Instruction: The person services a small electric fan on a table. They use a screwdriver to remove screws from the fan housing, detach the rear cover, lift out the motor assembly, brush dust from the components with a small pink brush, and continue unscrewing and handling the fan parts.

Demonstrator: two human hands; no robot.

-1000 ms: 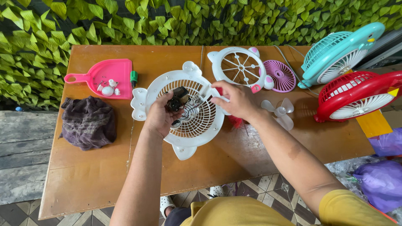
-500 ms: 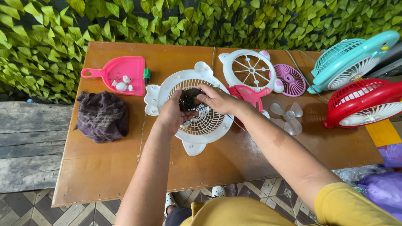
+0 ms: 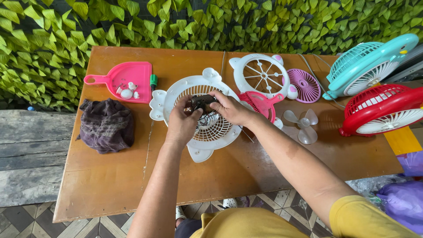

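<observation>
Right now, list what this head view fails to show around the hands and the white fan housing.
- Dark motor part: mostly covered by the left hand and right hand; its fastening is hidden.
- White fan housing: its centre is hidden under both hands.
- Small white pieces in the pink dustpan: too small to identify.
- Red fan and teal fan: cut off by the right edge.
</observation>
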